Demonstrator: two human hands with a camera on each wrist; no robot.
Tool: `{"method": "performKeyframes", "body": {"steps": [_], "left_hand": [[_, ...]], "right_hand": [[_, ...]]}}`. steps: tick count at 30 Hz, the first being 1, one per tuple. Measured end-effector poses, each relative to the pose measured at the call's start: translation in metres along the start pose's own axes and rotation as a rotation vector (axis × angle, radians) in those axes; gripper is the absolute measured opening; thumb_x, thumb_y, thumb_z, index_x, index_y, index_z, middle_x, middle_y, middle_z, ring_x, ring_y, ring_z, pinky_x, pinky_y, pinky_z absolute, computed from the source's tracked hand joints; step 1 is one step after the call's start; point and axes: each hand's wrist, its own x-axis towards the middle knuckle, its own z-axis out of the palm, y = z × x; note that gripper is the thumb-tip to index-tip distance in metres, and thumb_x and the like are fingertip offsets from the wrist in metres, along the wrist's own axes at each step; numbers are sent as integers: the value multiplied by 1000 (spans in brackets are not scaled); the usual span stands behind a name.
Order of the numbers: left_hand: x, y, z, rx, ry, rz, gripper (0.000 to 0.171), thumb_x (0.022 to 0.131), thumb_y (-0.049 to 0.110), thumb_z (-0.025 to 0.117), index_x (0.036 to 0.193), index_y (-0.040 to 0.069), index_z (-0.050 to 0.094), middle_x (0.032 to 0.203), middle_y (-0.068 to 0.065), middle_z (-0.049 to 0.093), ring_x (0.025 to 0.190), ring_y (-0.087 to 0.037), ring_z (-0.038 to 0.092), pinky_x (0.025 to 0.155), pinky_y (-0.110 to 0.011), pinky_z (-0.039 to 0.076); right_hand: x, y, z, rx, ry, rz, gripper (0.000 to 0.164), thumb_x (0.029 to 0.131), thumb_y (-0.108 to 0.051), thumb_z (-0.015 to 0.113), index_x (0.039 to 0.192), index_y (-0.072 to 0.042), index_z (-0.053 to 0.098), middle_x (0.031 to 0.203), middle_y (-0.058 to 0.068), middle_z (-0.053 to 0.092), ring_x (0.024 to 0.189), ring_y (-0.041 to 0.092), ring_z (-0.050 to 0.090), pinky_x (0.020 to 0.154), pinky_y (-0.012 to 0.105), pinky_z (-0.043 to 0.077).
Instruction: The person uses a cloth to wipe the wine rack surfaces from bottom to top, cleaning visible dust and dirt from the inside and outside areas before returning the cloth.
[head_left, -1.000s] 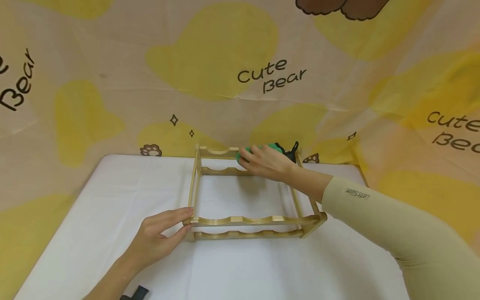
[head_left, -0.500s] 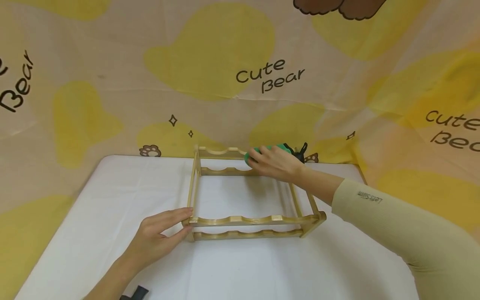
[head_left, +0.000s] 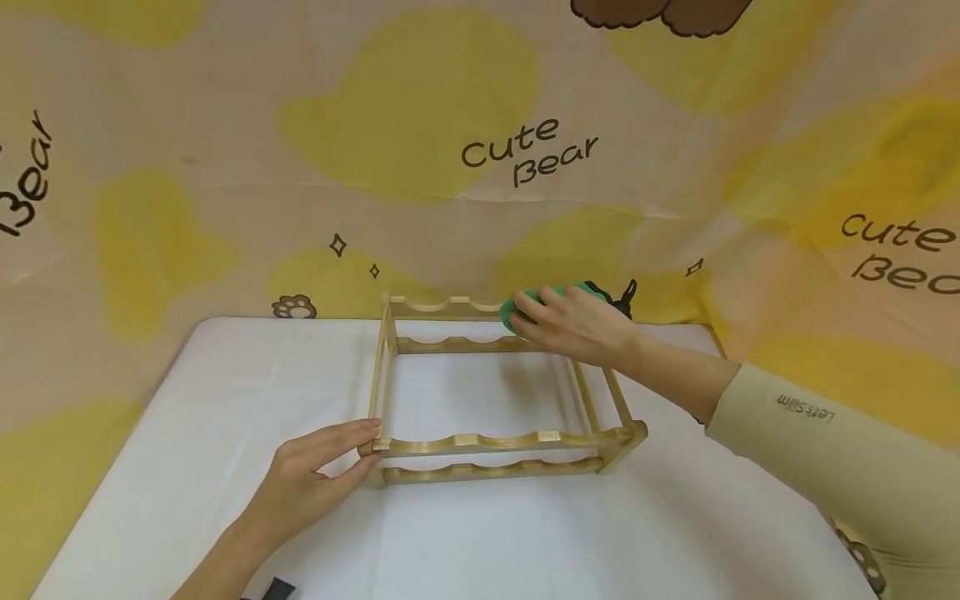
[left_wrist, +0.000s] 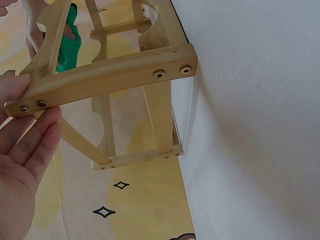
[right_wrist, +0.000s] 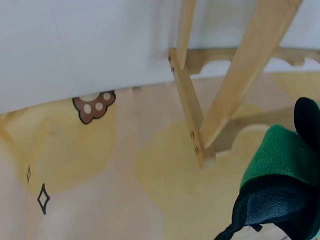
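A light wooden rack (head_left: 502, 444) with scalloped rails stands on the white table. My left hand (head_left: 306, 477) pinches its front left corner, thumb on one side and fingers on the other, as the left wrist view shows on the end bar (left_wrist: 107, 79). At the rack's back top rail (head_left: 427, 308), my right hand (head_left: 576, 327) grips a green cloth (head_left: 510, 313) draped over the rail toward its right end. In the right wrist view the fuzzy green cloth (right_wrist: 277, 156) has black trim and a dark loop; the hand itself is hidden there.
A white-covered table (head_left: 247, 400) carries the rack near its far edge. Behind it hangs a yellow and beige printed curtain (head_left: 420, 167). A small black object (head_left: 279, 589) shows at the bottom edge, by the left forearm.
My right hand has slid rightward along the back rail with the green cloth, its forearm swinging right. My left hand keeps its hold on the rack's corner. The head view has shifted slightly.
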Motion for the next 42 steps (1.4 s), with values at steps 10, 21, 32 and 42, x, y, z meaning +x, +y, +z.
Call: {"method": "performKeyframes", "body": {"steps": [10,21,32,42], "left_hand": [[4,-1,1,-36,-12,22,36,104,31,68,108,-4,77,111,-17,77,110,-10,72,93,-18,57],[6,-2,0,-17,-22,14,38,105,32,65,107,-4,78,110,-18,77,109,-12,73,92,-18,57],[6,-7,-5,-16,-19,-20,38,105,32,64,107,-4,78,110,-19,77,114,-4,69,91,-17,57],[2,-11,-10,-52,-15,13,35,103,30,67,108,-3,79,110,-15,78,112,-3,70,91,-17,57]], "right_hand": [[-26,11,-13,263,82,228,71,80,-37,93,137,-8,62,135,21,57,96,34,66,66,38,64],[-67,22,-7,354,271,397,66,73,-16,95,130,-4,64,129,26,60,98,44,66,61,50,63],[-109,19,-1,411,306,514,70,67,-9,96,129,-4,64,128,28,59,98,46,65,67,58,62],[-140,10,10,408,233,614,70,66,-9,96,129,-4,66,129,25,60,97,43,66,59,56,61]]}}
